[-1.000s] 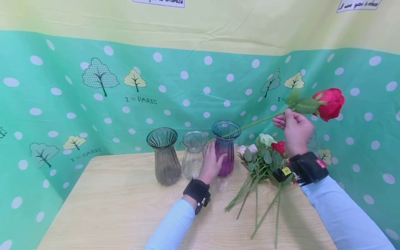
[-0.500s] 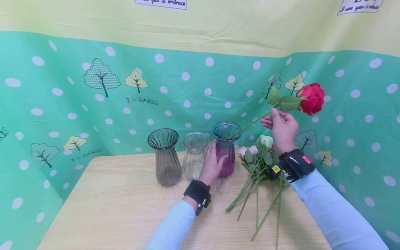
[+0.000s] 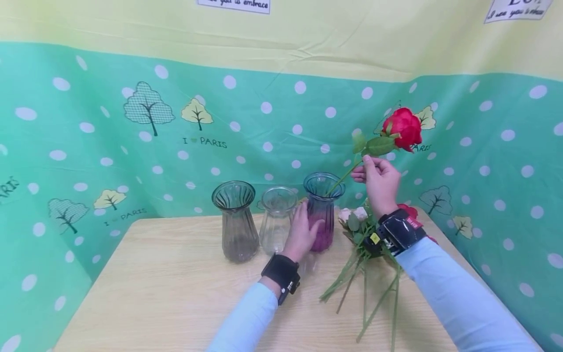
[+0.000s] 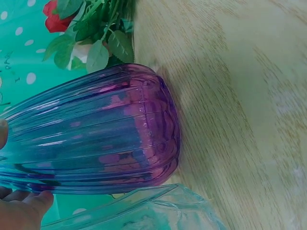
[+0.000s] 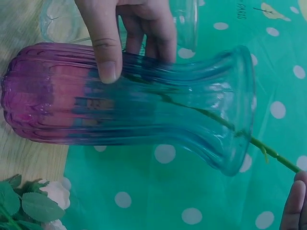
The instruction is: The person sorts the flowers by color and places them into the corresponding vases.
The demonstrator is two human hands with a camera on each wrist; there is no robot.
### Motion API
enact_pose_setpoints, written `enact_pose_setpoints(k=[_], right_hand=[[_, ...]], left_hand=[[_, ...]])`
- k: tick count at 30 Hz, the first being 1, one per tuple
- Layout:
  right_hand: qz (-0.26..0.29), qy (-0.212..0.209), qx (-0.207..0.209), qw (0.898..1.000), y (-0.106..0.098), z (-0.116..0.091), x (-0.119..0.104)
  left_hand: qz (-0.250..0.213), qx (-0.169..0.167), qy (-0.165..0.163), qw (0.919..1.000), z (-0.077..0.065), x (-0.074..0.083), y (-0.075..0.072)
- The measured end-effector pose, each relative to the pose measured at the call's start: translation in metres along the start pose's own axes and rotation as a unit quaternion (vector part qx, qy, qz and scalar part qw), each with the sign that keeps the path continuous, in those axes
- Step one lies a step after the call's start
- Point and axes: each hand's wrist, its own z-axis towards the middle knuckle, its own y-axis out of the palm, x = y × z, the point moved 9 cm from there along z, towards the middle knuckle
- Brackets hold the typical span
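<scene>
My left hand (image 3: 301,233) holds the ribbed blue-and-purple glass vase (image 3: 324,220) round its body. The right wrist view shows its thumb (image 5: 108,67) on the near side and its fingers behind the glass. With thumb and fingertips my right hand (image 3: 381,185) pinches the green stem of a red rose (image 3: 402,129) just under its leaves. The bloom leans up to the right above that hand. Through the glass, the stem's lower part (image 5: 206,113) shows inside the vase, slanting down from the mouth to about mid-body. The vase stands upright on the table.
Left of the held vase stand a clear glass vase (image 3: 273,227) and a grey ribbed vase (image 3: 239,234). To the right, several loose flowers lie on the wooden table (image 3: 176,283), stems (image 3: 347,274) pointing frontward, partly under my right forearm. A green dotted curtain (image 3: 246,161) hangs behind.
My right hand has moved left with the red rose, bringing it nearer the vase and more upright, its stem deeper inside. My left hand stays on the vase.
</scene>
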Motion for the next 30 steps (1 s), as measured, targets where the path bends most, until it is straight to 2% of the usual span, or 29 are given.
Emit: enact_pose_setpoints(k=[5, 9, 15, 21, 25, 30], right_hand=[[-0.035, 0.013, -0.018, 0.999, 0.01, -0.002, 0.008], [-0.067, 0.002, -0.035, 0.997, 0.019, -0.002, 0.012], [-0.103, -0.001, -0.087, 0.991, 0.037, -0.004, 0.013], [-0.163, -0.001, -0.139, 0.977, 0.055, -0.004, 0.014], [-0.213, 0.005, -0.171, 0.962, 0.065, -0.004, 0.02], [-0.246, 0.02, -0.209, 0.946, 0.077, -0.007, 0.029]], left_hand=[[0.006, 0.0, 0.0, 1.0, 0.0, 0.0, 0.001], [0.006, 0.001, 0.003, 1.0, -0.003, 0.0, 0.001], [-0.003, 0.003, 0.006, 1.0, -0.003, 0.001, 0.001], [0.0, 0.006, 0.008, 1.0, -0.001, 0.001, -0.001], [0.002, 0.015, 0.02, 0.9997, -0.001, 0.003, -0.003], [0.002, 0.011, 0.018, 0.9998, -0.002, 0.002, -0.002]])
